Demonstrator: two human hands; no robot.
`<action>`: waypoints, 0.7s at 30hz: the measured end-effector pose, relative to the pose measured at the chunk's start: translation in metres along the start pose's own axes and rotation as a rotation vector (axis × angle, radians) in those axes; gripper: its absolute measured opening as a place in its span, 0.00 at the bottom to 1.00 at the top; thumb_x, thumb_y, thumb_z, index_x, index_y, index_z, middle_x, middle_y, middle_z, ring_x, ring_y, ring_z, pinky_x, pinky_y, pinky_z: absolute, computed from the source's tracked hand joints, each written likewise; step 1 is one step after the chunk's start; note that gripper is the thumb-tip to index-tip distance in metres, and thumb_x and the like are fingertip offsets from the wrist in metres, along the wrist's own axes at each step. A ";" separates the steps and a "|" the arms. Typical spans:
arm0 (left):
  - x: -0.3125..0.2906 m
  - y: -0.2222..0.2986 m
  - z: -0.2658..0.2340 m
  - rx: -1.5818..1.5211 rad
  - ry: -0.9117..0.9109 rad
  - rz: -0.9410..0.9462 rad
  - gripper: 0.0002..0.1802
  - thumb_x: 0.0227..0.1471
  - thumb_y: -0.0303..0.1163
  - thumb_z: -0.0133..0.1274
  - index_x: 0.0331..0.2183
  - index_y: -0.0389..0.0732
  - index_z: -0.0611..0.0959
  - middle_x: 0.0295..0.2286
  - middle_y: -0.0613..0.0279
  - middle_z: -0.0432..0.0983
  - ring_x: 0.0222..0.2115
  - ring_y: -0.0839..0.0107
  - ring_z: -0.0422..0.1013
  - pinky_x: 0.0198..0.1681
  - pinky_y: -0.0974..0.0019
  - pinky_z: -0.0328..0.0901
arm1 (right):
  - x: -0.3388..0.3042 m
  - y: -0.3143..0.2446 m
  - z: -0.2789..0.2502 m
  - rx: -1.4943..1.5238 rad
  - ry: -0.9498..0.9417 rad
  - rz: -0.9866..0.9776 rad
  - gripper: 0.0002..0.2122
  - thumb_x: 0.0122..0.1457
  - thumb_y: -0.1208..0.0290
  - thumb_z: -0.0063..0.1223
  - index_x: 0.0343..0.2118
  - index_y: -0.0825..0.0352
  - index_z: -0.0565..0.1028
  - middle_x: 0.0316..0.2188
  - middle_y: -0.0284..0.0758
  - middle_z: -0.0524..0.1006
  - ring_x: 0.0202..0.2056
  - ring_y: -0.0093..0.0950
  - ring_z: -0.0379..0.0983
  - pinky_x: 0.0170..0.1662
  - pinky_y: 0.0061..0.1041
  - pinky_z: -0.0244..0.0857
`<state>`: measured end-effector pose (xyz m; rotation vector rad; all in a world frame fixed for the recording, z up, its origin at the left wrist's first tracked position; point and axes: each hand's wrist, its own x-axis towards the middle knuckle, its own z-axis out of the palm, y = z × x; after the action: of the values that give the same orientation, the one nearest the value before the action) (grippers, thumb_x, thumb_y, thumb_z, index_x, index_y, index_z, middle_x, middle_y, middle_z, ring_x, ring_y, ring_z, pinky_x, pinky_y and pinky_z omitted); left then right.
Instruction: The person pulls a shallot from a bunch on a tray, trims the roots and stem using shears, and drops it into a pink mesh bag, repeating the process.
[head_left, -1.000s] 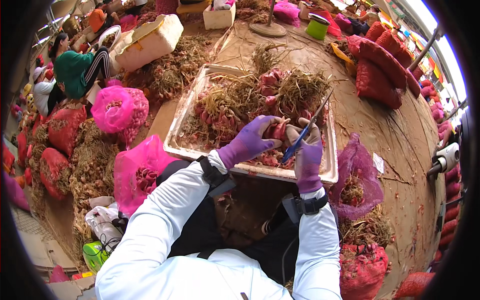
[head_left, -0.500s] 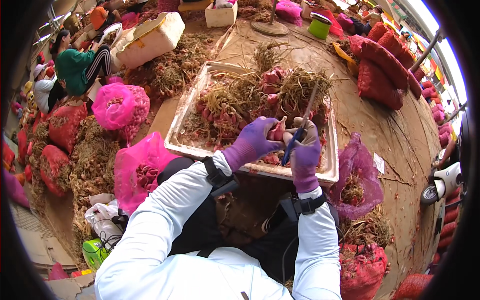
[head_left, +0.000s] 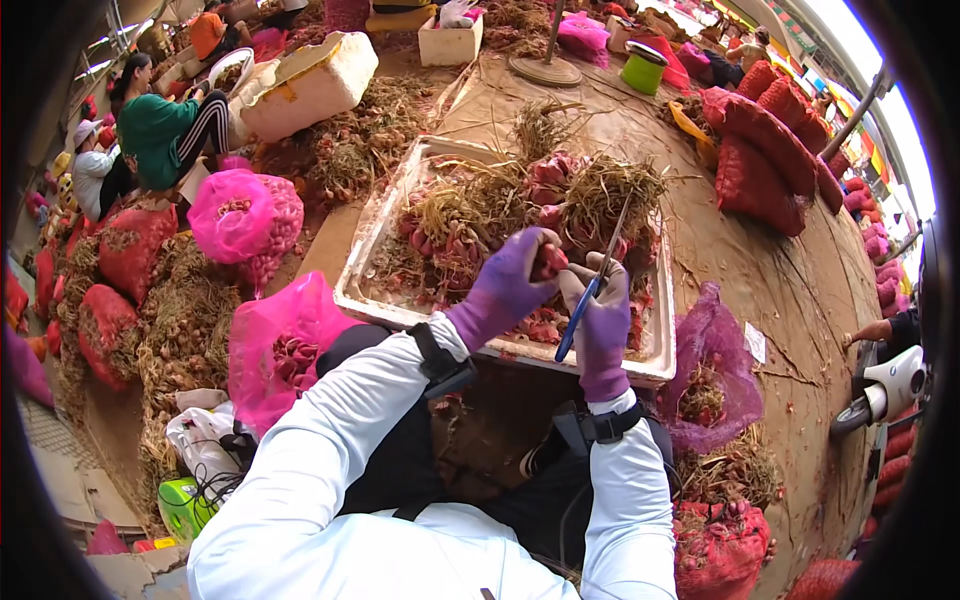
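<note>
My left hand [head_left: 508,282], in a purple glove, is closed around a reddish-purple garlic bulb [head_left: 550,261] over a white foam tray [head_left: 378,312]. Close beside it, my right hand [head_left: 604,318], gloved in purple with pale fingers, grips a knife [head_left: 576,328] with a blue handle. Its thin blade points up and away, towards the dried stalks. The bulb is partly hidden by my fingers, and whether the right fingertips touch it I cannot tell. Inside the tray lie heaped garlic bulbs [head_left: 452,248] with straw-like stalks [head_left: 612,192], plus loose red skins.
Pink mesh bags [head_left: 290,345] of bulbs stand at my left, a purple mesh bag [head_left: 712,380] at my right. A full red sack [head_left: 720,548] sits lower right. Stuffed red sacks [head_left: 765,165] lie far right. A person in green [head_left: 155,140] sits far left; a white scooter [head_left: 893,383] stands right.
The bulb has turned in my left fingers, and its stem no longer shows. My right hand has shifted slightly down with the knife. Another person's arm has come into view at the far right.
</note>
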<state>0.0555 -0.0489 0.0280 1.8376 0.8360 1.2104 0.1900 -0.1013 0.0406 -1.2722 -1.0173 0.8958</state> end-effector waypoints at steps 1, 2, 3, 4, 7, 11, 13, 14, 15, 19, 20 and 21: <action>-0.002 0.005 0.007 0.172 0.035 0.061 0.25 0.45 0.23 0.60 0.46 0.38 0.70 0.34 0.58 0.71 0.33 0.66 0.72 0.37 0.68 0.69 | 0.001 0.002 -0.001 0.052 0.016 0.006 0.23 0.54 0.74 0.60 0.51 0.69 0.64 0.38 0.36 0.75 0.35 0.19 0.73 0.39 0.16 0.68; -0.005 0.004 0.011 0.209 0.090 0.179 0.27 0.42 0.25 0.63 0.45 0.38 0.70 0.35 0.52 0.70 0.34 0.60 0.72 0.37 0.65 0.69 | 0.000 0.001 0.002 0.053 0.015 0.005 0.23 0.54 0.74 0.60 0.51 0.69 0.64 0.38 0.36 0.75 0.35 0.19 0.73 0.39 0.16 0.68; -0.006 0.001 0.011 0.211 0.090 0.180 0.27 0.42 0.25 0.63 0.45 0.38 0.70 0.35 0.52 0.70 0.34 0.60 0.72 0.37 0.65 0.69 | -0.001 -0.002 0.006 0.117 0.024 0.009 0.22 0.53 0.74 0.60 0.49 0.69 0.65 0.35 0.34 0.76 0.32 0.18 0.72 0.36 0.15 0.67; -0.007 -0.001 0.010 0.248 0.091 0.187 0.28 0.42 0.25 0.63 0.45 0.38 0.69 0.35 0.52 0.70 0.34 0.58 0.73 0.37 0.64 0.69 | -0.001 -0.004 0.008 0.182 0.033 0.013 0.20 0.52 0.75 0.60 0.48 0.69 0.66 0.33 0.33 0.76 0.30 0.16 0.70 0.34 0.15 0.66; -0.010 0.005 0.013 0.240 0.068 0.186 0.30 0.40 0.25 0.65 0.45 0.38 0.69 0.36 0.51 0.69 0.35 0.56 0.72 0.39 0.62 0.69 | -0.001 0.003 -0.001 0.183 0.033 -0.010 0.18 0.52 0.79 0.56 0.47 0.69 0.67 0.33 0.33 0.76 0.28 0.15 0.70 0.31 0.14 0.67; -0.009 0.015 0.014 0.139 0.043 0.255 0.30 0.40 0.25 0.65 0.45 0.38 0.70 0.37 0.51 0.70 0.38 0.56 0.72 0.43 0.62 0.68 | 0.002 0.004 -0.015 0.235 0.027 0.039 0.17 0.52 0.81 0.53 0.47 0.70 0.67 0.33 0.34 0.76 0.26 0.16 0.71 0.30 0.15 0.69; -0.005 0.009 0.011 0.078 0.034 0.251 0.29 0.41 0.24 0.64 0.46 0.38 0.70 0.39 0.51 0.70 0.40 0.57 0.72 0.44 0.63 0.68 | 0.004 0.004 -0.019 0.325 -0.048 0.064 0.17 0.53 0.82 0.52 0.47 0.70 0.67 0.33 0.35 0.76 0.27 0.17 0.72 0.30 0.16 0.70; -0.003 0.004 0.009 0.017 0.023 0.245 0.27 0.42 0.23 0.63 0.46 0.38 0.70 0.41 0.51 0.71 0.42 0.57 0.72 0.46 0.63 0.67 | 0.003 -0.005 -0.017 0.343 -0.077 0.093 0.16 0.54 0.81 0.53 0.47 0.70 0.67 0.34 0.35 0.76 0.28 0.18 0.72 0.32 0.16 0.70; -0.001 -0.002 0.007 0.018 0.024 0.246 0.27 0.42 0.23 0.63 0.46 0.38 0.70 0.41 0.51 0.71 0.42 0.57 0.72 0.46 0.63 0.67 | 0.002 -0.010 -0.014 0.344 -0.079 0.092 0.16 0.54 0.81 0.53 0.47 0.70 0.67 0.34 0.35 0.76 0.28 0.18 0.72 0.32 0.16 0.70; 0.001 -0.003 0.004 0.045 0.002 0.405 0.19 0.49 0.19 0.53 0.45 0.39 0.71 0.46 0.49 0.70 0.46 0.51 0.70 0.46 0.60 0.68 | 0.002 -0.011 -0.010 0.327 -0.071 0.084 0.17 0.55 0.80 0.55 0.47 0.70 0.67 0.34 0.35 0.76 0.29 0.17 0.72 0.33 0.14 0.68; 0.000 -0.003 0.005 0.100 0.011 0.426 0.19 0.49 0.19 0.53 0.44 0.40 0.70 0.46 0.48 0.70 0.46 0.50 0.70 0.46 0.60 0.68 | 0.001 -0.009 -0.011 0.306 -0.091 0.052 0.17 0.55 0.79 0.55 0.47 0.70 0.67 0.35 0.35 0.76 0.29 0.17 0.72 0.33 0.13 0.68; -0.001 -0.003 0.007 0.155 0.020 0.446 0.19 0.49 0.19 0.52 0.44 0.40 0.70 0.46 0.47 0.70 0.45 0.48 0.70 0.46 0.60 0.68 | 0.001 -0.007 -0.011 0.306 -0.090 0.054 0.17 0.55 0.79 0.55 0.47 0.70 0.67 0.35 0.35 0.76 0.29 0.17 0.72 0.33 0.13 0.68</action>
<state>0.0609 -0.0495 0.0230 2.2201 0.5558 1.4690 0.2011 -0.1044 0.0475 -1.0123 -0.8792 1.1119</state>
